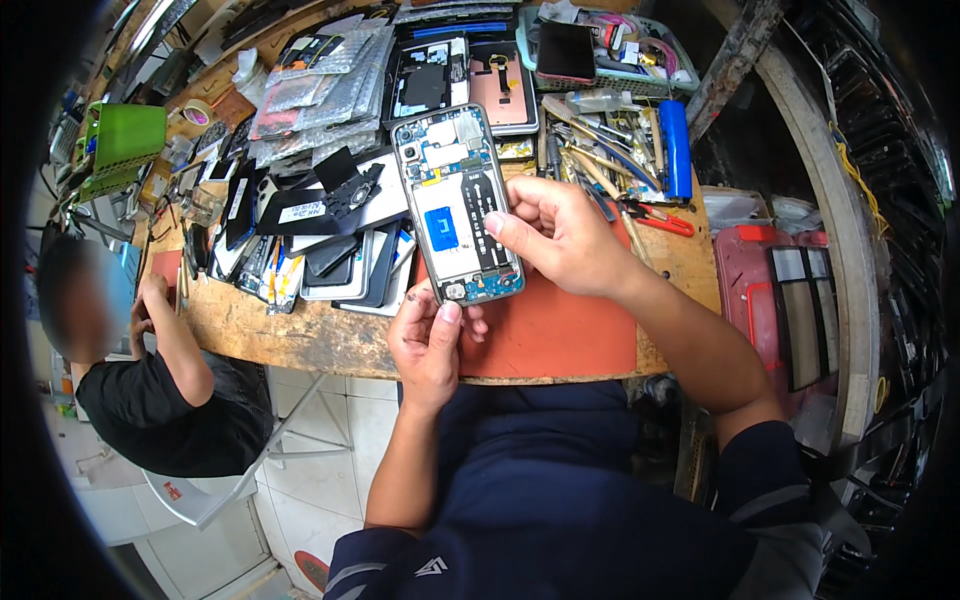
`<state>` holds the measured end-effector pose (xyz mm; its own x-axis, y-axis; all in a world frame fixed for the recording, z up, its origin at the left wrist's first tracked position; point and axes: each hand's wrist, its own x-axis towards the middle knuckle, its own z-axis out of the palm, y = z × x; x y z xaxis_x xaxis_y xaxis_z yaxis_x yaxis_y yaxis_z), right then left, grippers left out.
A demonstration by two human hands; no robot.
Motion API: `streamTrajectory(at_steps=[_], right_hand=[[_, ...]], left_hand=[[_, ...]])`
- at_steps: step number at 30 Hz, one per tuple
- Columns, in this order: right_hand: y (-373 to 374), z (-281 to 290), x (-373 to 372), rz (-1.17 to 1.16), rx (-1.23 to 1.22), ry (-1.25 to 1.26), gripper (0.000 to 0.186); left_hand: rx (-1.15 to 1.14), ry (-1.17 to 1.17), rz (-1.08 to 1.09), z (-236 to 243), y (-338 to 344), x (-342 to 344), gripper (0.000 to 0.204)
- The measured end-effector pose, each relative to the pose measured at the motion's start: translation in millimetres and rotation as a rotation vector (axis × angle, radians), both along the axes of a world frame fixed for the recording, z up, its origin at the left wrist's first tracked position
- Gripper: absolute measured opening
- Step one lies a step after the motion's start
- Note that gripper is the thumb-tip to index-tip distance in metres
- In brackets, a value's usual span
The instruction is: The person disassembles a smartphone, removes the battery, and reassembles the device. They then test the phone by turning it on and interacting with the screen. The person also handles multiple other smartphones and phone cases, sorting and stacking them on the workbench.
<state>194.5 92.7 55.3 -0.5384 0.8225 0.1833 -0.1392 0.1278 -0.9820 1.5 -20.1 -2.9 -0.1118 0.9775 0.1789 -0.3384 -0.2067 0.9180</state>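
I have the left hand [427, 345] pinching the lower end of an opened phone [445, 200], while my right hand [572, 240] pinches its right edge, thumb on top. The phone is held above a red mat [570, 340] on the table [300, 332].

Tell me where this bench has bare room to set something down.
The orange mat is bare between the left hand and right forearm; so is the worn wood strip between the piled phones and the bench's front edge. Crowded behind: bubble-wrapped packs, loose tools.
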Motion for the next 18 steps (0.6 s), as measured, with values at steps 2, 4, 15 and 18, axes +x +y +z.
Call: streamTrajectory(at_steps=[2, 4, 15, 18], right_hand=[[-1, 4, 3, 0.006, -0.009, -0.035, 0.015], [-3, -2, -1, -0.026, 0.063, 0.008, 0.022], [5, 4, 10, -0.207, 0.270, -0.035, 0.034], [4, 3, 9, -0.217, 0.269, -0.020, 0.034]], left_hand=[[-0.023, 0.006, 0.010, 2, 0, 1, 0.025], [-0.016, 0.029, 0.009, 2, 0, 2, 0.024], [0.021, 0.115, -0.034, -3, -3, 1, 0.033], [0.005, 0.111, -0.029, -3, -3, 1, 0.033]])
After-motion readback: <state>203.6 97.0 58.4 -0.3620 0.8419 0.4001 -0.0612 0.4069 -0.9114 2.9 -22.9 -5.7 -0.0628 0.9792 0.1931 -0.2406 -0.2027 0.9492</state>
